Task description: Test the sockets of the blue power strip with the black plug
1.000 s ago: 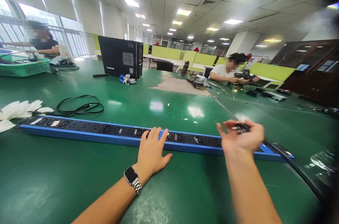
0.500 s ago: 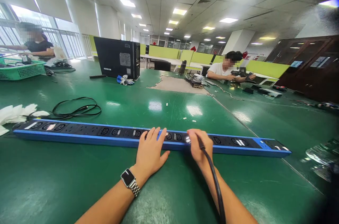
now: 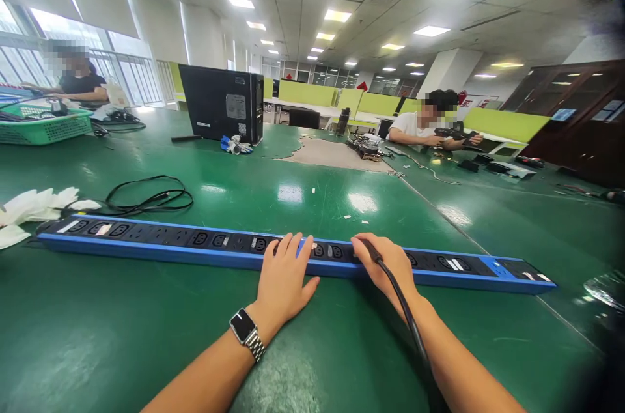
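1 blue power strip (image 3: 146,245) | left hand (image 3: 286,279) flat on it, holding nothing | right hand (image 3: 388,263) gripping 1 black cable (image 3: 407,322) | green table (image 3: 97,335) | open office, 2 people seated

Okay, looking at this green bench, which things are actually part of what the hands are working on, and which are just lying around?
In use:
- blue power strip, left hand flat on it
- black cable, its plug hidden under the right hand at a socket

Lying about:
- coiled black cord
- white gloves
- black computer case
- green basket
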A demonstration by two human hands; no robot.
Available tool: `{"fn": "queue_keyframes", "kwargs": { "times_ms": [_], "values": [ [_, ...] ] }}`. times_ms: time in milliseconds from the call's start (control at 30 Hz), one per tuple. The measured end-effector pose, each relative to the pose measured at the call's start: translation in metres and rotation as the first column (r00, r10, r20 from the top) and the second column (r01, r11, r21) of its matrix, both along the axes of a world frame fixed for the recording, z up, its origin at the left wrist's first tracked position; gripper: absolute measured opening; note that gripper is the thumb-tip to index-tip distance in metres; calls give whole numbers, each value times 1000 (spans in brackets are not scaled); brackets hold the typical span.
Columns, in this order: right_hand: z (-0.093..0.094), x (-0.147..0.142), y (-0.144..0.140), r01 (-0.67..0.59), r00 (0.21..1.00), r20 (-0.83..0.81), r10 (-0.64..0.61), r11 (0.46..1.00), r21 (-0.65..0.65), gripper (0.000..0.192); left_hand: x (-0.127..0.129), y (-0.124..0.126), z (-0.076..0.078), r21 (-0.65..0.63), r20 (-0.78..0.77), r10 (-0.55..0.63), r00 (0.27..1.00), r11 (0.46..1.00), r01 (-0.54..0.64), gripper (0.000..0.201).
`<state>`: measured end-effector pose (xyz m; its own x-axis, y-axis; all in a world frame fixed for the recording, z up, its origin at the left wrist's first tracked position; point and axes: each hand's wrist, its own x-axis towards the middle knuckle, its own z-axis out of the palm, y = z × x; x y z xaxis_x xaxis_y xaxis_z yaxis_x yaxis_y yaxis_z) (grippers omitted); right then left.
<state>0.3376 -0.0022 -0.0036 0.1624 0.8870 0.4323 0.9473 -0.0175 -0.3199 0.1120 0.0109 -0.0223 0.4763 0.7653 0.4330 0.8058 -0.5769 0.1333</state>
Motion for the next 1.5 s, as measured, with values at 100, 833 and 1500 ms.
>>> {"fn": "queue_keyframes", "kwargs": {
  "times_ms": [100,833,1500],
  "values": [
    [1,3,0,-13,998,61,14,1000,-21,39,0,0,0,2,1,3,1000,1000,-3,67],
    [90,-27,20,-390,223,-967,120,920,24,46,-1,-1,1,-12,1,-3,1000,1000,3,65],
    [41,-11,25,-84,376,-906,192,981,173,31,0,-1,2,0,2,3,1000,1000,-3,63]
  ]
}}
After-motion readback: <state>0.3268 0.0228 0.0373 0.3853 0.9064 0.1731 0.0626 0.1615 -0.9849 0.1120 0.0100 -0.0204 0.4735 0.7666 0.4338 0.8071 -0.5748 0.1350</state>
